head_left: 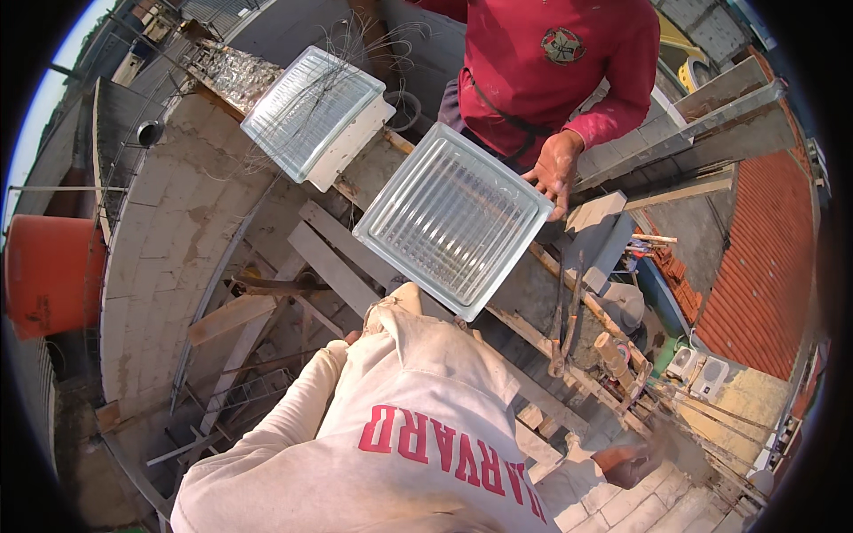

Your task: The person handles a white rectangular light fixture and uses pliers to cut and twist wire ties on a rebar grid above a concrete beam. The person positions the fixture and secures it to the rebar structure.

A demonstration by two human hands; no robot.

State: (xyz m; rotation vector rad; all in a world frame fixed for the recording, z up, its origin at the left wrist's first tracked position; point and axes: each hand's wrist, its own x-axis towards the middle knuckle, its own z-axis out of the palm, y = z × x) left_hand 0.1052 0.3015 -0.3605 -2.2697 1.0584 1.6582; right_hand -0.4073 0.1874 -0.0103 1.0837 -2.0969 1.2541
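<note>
My left hand [353, 338] barely shows past the cuff of my white sleeve, beside wooden planks. Its fingers are hidden. Low on the right, my right hand [629, 459] is dark and smeared by motion near a pale block wall, so I cannot make out its grip. In front of me a square ribbed glass block [453, 222] is tilted toward me. A co-worker in a red shirt touches its right corner with one hand [555, 173]. A second glass block [311, 115] sits behind it to the left, under a tangle of thin wire [378, 44].
Loose planks [333, 258] and scaffold timber lie below. A long-handled tool [564, 329], wooden poles and a grey bucket [622, 306] are to the right. An orange tank [53, 275] stands far left; red corrugated roofing [764, 266] lies far right.
</note>
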